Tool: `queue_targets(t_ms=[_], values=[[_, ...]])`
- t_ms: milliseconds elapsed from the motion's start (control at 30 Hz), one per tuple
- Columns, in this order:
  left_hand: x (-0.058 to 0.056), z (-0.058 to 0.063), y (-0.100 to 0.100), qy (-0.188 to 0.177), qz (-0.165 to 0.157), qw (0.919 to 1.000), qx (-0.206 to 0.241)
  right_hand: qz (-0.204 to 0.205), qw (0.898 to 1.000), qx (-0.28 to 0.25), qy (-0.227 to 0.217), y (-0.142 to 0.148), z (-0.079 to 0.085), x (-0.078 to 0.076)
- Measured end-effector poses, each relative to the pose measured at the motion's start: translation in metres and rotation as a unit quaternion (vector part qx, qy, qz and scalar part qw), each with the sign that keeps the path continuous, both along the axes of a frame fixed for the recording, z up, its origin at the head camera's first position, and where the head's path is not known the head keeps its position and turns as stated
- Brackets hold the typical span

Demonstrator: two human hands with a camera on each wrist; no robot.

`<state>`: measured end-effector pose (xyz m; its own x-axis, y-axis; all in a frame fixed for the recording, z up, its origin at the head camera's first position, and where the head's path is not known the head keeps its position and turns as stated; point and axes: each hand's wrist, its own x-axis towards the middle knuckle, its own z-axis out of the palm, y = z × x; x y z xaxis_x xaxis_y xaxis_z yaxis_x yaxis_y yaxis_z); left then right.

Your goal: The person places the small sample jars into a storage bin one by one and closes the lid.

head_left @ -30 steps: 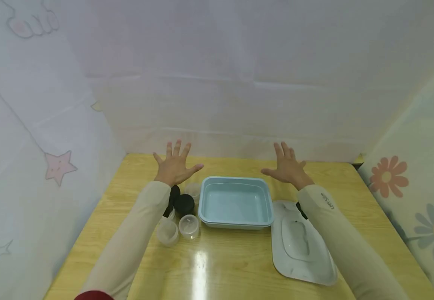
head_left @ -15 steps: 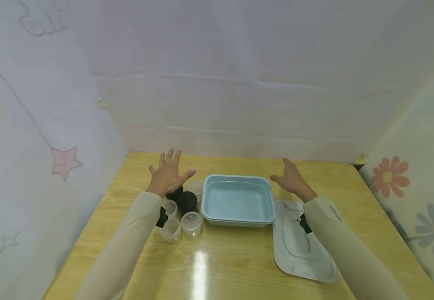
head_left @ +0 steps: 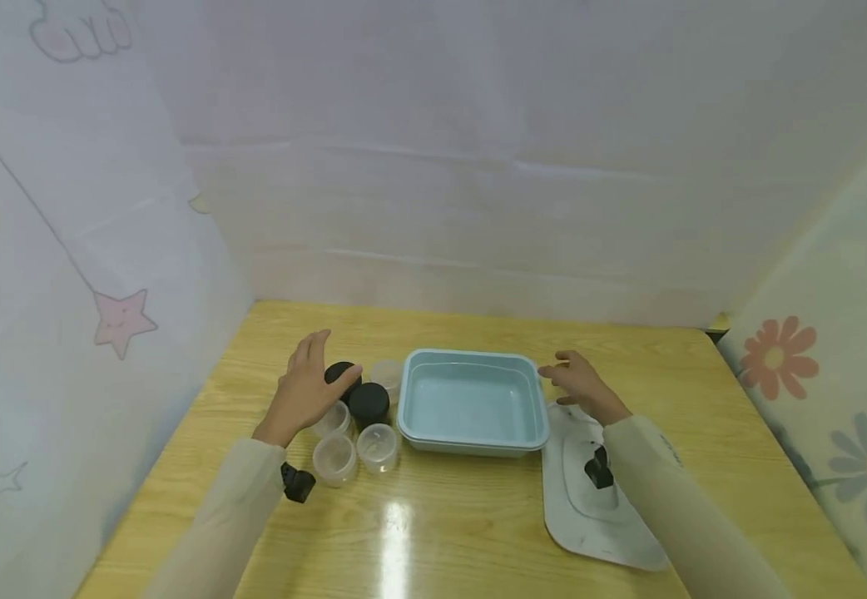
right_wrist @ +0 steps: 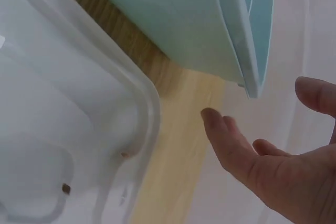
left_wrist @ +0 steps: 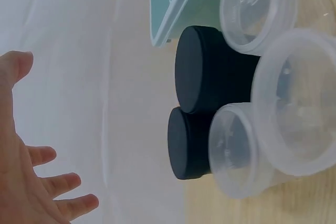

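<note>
The right hand (head_left: 582, 387), empty and loosely parted, is nearer the blue basin (head_left: 473, 403), just left of it, long axis crosswise

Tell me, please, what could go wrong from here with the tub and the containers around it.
The left hand is close to tightly grouped clear cups and black containers, so it might tip one while reaching. The right hand is near the rim of the blue tub; a bump there could push the tub into the cups close to its opposite side.
</note>
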<state>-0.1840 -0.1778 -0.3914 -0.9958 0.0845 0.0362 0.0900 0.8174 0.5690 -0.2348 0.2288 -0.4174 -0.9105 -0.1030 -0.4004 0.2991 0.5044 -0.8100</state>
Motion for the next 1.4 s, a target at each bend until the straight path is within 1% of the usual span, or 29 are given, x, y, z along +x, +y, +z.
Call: queue_targets(t_ms=[133, 233, 400, 533, 633, 733, 900, 1033, 1167, 1267, 1400], values=[[0.011, -0.004, -0.004, -0.013, 0.005, 0.9992, 0.039, -0.019, 0.999, -0.033, -0.018, 0.001, 0.001, 0.001], [0.019, -0.009, -0.007, -0.028, 0.003, 0.9974, 0.067, -0.032, 0.999, -0.032, -0.025, 0.002, 0.001, 0.002], [0.033, -0.016, -0.012, -0.06, 0.006, 0.9921, 0.11, -0.042, 0.998, -0.024, -0.044, 0.004, -0.002, 0.003], [0.042, -0.024, -0.013, -0.071, 0.014, 0.9896, 0.124, -0.057, 0.996, -0.03, -0.056, 0.004, -0.005, 0.004], [0.05, -0.033, -0.013, -0.07, 0.021, 0.9885, 0.132, -0.065, 0.995, -0.036, -0.059, 0.003, -0.009, 0.006], [0.061, -0.044, -0.012, -0.065, 0.027, 0.9858, 0.153, -0.07, 0.995, -0.039, -0.062, 0.003, -0.013, 0.009], [0.083, -0.058, -0.01, -0.047, 0.042, 0.9767, 0.205, -0.067, 0.995, -0.036, -0.065, 0.001, -0.019, 0.016], [0.096, -0.068, -0.005, -0.031, 0.05, 0.9717, 0.229, -0.075, 0.995, -0.037, -0.061, -0.001, -0.021, 0.019], [0.106, -0.079, -0.001, -0.026, 0.053, 0.9714, 0.23, -0.086, 0.994, -0.044, -0.056, -0.004, -0.025, 0.024], [0.112, -0.088, 0.001, -0.02, 0.067, 0.9714, 0.227, -0.09, 0.993, -0.048, -0.052, -0.008, -0.028, 0.028], [0.115, -0.096, 0.002, -0.01, 0.087, 0.9696, 0.229, -0.095, 0.993, -0.047, -0.042, -0.012, -0.03, 0.031]])
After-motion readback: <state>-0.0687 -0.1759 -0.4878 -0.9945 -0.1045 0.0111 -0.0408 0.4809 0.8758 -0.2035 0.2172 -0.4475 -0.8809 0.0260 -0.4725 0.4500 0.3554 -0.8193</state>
